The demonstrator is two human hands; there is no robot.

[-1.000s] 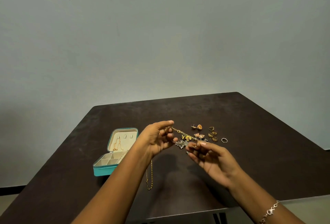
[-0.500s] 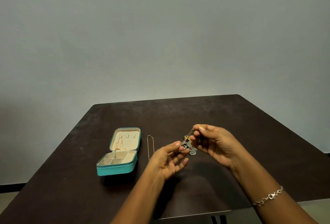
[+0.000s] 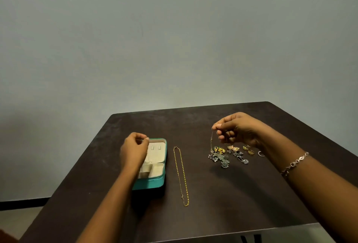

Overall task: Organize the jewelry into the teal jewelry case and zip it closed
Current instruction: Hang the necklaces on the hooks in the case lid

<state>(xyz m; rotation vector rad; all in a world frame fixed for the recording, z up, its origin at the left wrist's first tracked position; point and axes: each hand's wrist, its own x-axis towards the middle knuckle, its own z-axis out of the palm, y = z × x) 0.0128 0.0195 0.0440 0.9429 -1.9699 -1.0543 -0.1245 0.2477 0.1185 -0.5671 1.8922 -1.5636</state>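
Observation:
The teal jewelry case (image 3: 153, 183) lies open on the left of the dark table (image 3: 222, 200), its cream lid tilted back. My left hand (image 3: 133, 151) hovers over the lid's left side with thumb and forefinger pinched together at its top edge; what they hold is too small to make out. My right hand (image 3: 239, 129) pinches a thin chain (image 3: 211, 140) that hangs down into a tangled jewelry cluster (image 3: 222, 158). A long gold chain (image 3: 181, 175) lies straight on the table between case and cluster. Gold earrings (image 3: 233, 148) and small rings (image 3: 249, 150) lie under my right hand.
A silver ring (image 3: 261, 153) lies right of the pile. A bracelet (image 3: 294, 163) is on my right wrist. The table's front edge runs just below my forearms, and a plain grey wall stands behind the table.
My left hand left the cluster and moved left to the case lid. My right hand rose and moved right, drawing the thin chain up. The camera view shifted too.

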